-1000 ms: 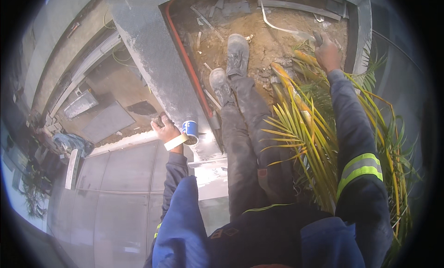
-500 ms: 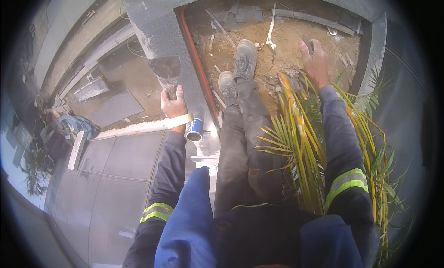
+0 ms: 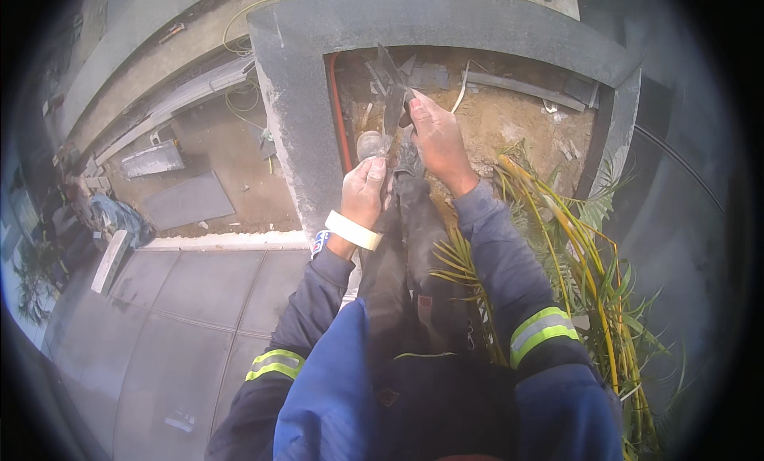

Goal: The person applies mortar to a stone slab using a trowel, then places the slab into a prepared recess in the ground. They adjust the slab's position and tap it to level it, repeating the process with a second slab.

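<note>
In front of my legs my two hands are close together. My left hand [image 3: 364, 194] is closed on a putty knife [image 3: 394, 103], whose dusty grey blade points away from me and is turned nearly edge-on. Beside that blade, my right hand [image 3: 442, 142] pinches a small dark flat piece [image 3: 408, 104]; its kind is unclear, and it appears to touch the blade. A pale yellow roll of tape [image 3: 352, 230] circles my left wrist. Behind that wrist a blue and white can [image 3: 321, 242] is mostly hidden.
A grey-coated low wall [image 3: 290, 111] frames a bed of bare soil [image 3: 509, 119] with rubble and an orange pipe [image 3: 340, 115]. Palm fronds [image 3: 589, 262] stand close by my right arm. Grey paving [image 3: 183, 318] lies to the left, beyond it a flat slab [image 3: 189, 202].
Both hands have come together from wide apart, the left moving right and the right moving left. The putty knife has left the wall and its blade has turned toward the right hand's dark piece.
</note>
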`<state>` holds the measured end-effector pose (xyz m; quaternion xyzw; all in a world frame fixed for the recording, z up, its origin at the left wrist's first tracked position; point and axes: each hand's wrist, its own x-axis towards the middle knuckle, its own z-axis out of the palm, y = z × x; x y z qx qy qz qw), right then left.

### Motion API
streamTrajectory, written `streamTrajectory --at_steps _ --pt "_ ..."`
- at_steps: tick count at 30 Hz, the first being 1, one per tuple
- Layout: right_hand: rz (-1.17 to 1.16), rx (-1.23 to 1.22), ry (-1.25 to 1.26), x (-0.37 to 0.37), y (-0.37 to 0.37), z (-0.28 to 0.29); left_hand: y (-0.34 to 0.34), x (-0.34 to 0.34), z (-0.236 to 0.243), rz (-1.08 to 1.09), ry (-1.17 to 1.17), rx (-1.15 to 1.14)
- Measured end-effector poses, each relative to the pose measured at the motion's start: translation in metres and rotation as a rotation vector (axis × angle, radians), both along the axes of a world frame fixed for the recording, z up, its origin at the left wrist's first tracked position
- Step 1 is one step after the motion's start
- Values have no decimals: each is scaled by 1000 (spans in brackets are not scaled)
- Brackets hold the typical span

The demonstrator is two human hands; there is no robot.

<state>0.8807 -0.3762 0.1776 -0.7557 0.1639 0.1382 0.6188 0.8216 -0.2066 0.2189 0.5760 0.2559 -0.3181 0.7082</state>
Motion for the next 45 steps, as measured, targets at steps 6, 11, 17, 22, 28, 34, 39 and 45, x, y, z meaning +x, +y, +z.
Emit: streamTrajectory --at_steps 6,11,17,22,28,34,39,45 --pt "144 -299 -157 -14 35 142 45 15 80 -89 -94 10" --pt "222 -206 -129 13 55 249 75 9 153 -99 -527 224" --pt "225 -225 -336 -10 84 355 96 19 285 9 -356 4" --pt "312 -226 -547 -6 117 423 108 6 325 140 -630 62" --pt "299 141 -360 32 75 525 133 -7 394 202 -579 -240" --pt "400 963 149 -1 113 553 125 -44 461 75 -675 -443" --pt "521 782 108 -34 121 572 145 -55 456 123 -738 -419" --pt "469 774 164 -68 149 571 152 -68 455 267 -763 -419"
